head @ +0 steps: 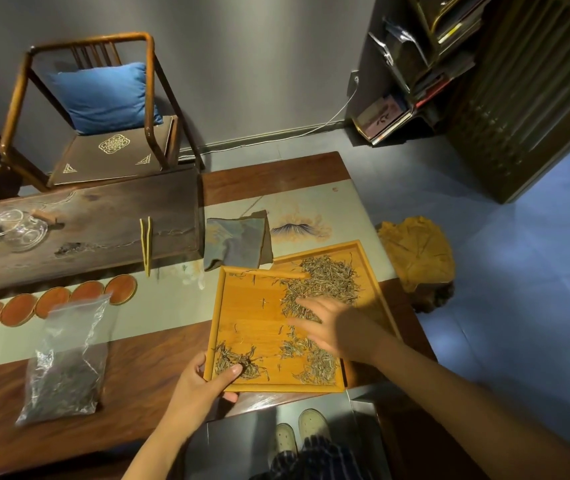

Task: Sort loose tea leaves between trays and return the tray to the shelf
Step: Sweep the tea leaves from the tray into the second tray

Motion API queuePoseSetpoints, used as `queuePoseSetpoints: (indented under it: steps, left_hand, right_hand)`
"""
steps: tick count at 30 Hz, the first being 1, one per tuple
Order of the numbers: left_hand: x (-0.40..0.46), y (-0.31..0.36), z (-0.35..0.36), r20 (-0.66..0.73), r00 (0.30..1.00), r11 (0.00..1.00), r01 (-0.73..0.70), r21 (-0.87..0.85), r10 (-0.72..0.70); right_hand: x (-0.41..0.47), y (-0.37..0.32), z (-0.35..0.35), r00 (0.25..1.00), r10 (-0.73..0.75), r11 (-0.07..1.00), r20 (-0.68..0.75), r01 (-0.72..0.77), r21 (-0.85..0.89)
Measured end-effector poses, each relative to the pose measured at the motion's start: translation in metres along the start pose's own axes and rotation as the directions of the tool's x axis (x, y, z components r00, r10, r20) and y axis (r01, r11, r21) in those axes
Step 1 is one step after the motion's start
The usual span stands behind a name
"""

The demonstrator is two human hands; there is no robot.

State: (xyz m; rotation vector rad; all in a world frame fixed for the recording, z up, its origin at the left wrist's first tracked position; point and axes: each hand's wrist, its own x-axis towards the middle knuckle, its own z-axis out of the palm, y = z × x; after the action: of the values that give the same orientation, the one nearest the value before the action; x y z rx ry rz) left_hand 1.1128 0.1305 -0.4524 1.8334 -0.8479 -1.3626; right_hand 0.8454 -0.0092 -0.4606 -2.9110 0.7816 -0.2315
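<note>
Two bamboo trays overlap on the table. The near tray [242, 327] lies on top, with loose tea leaves [238, 363] in small clumps at its front. The far tray [370, 271] under it holds a larger pile of tea leaves [325, 278]. My left hand [204, 386] grips the near tray's front left corner, thumb inside on the leaves. My right hand [332, 323], blurred, lies flat with spread fingers over the leaves where the trays meet. The shelf [422, 64] stands at the back right.
A clear bag of dark tea [65, 358] lies on the left. Orange coasters [51, 303] run in a row behind it. Tongs [145, 244] rest on a dark tea board [86, 233], with a folded cloth [238, 240] beside it. A chair [96, 109] stands behind; a stump stool [418, 258] right.
</note>
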Motion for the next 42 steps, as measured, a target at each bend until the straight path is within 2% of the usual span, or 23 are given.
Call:
queuePoseSetpoints:
  steps: [4,7,10,16,19,21,24,27,30,32,34,42]
  left_hand:
    - [-0.001,0.001,0.002,0.009,1.0,1.0,0.003,-0.014,-0.002]
    - [-0.004,0.003,0.002,0.029,1.0,1.0,0.008,-0.019,-0.007]
    - [-0.006,0.002,0.0,0.026,1.0,0.999,0.005,-0.033,-0.004]
    - [-0.009,-0.002,-0.002,0.008,1.0,0.999,0.001,-0.048,-0.001]
    - [-0.01,-0.003,-0.002,0.001,1.0,0.999,-0.007,-0.051,0.008]
    - [-0.011,-0.002,-0.002,-0.015,1.0,0.999,-0.013,-0.049,0.012]
    - [-0.008,-0.003,-0.002,-0.032,0.999,0.999,-0.01,-0.04,0.008]
    - [-0.005,-0.003,-0.002,-0.031,1.0,0.999,-0.004,-0.037,0.003]
    - [-0.005,0.001,-0.001,-0.04,0.998,0.999,-0.045,-0.022,0.044]
    - [-0.003,0.001,-0.001,-0.035,0.998,0.997,-0.063,-0.036,0.062]
    - [-0.003,0.001,-0.001,-0.046,0.996,0.995,-0.074,-0.061,0.071]
    - [0.003,0.004,0.0,-0.02,0.995,0.991,-0.096,-0.092,0.094]
  right_hand:
    - [0.007,-0.008,0.001,1.0,-0.009,1.0,0.029,0.008,0.005]
    - [0.011,-0.002,-0.003,0.999,-0.001,0.995,-0.048,-0.003,-0.098]
    - [0.015,0.005,-0.005,0.999,0.014,0.988,-0.047,-0.022,-0.155]
    - [0.018,0.02,-0.008,0.987,0.162,0.971,0.006,-0.158,-0.179]
    - [0.016,0.03,-0.008,0.962,0.263,0.955,0.081,-0.247,-0.164]
    - [0.014,0.03,-0.014,0.96,0.278,0.951,0.021,-0.273,-0.145]
    - [0.018,0.01,-0.027,0.97,0.212,0.969,-0.115,-0.224,-0.101]
    - [0.025,-0.034,-0.022,0.994,0.1,0.993,-0.054,-0.096,0.069]
    - [0.026,-0.079,-0.007,0.995,-0.039,0.974,-0.094,0.058,0.218]
    - [0.023,-0.095,-0.003,0.987,-0.161,0.976,0.022,0.156,0.151]
    - [0.02,-0.101,-0.001,0.972,-0.203,0.979,0.114,0.199,0.046]
    - [0.028,-0.116,0.008,0.983,-0.165,0.986,0.078,0.164,0.01]
